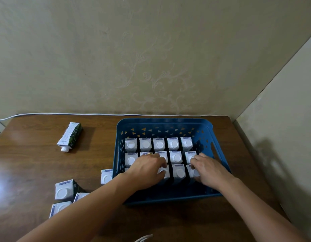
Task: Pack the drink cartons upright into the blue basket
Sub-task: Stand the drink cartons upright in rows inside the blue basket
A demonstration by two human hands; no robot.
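A brown wooden table (pixel 37 165) carries the blue basket (pixel 164 124), loose cartons (pixel 64 190), and one carton lying flat (pixel 70 136).

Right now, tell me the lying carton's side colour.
Dark green with white specks on the lying carton, head view.

Cartons (pixel 173 144) in basket (pixel 164 124), others (pixel 63 190) left

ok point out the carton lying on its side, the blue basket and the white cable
carton lying on its side (pixel 70 136): head view, middle of its upper face
blue basket (pixel 164 123): head view, far rim
white cable (pixel 64 114): head view, stretch along the table's back edge
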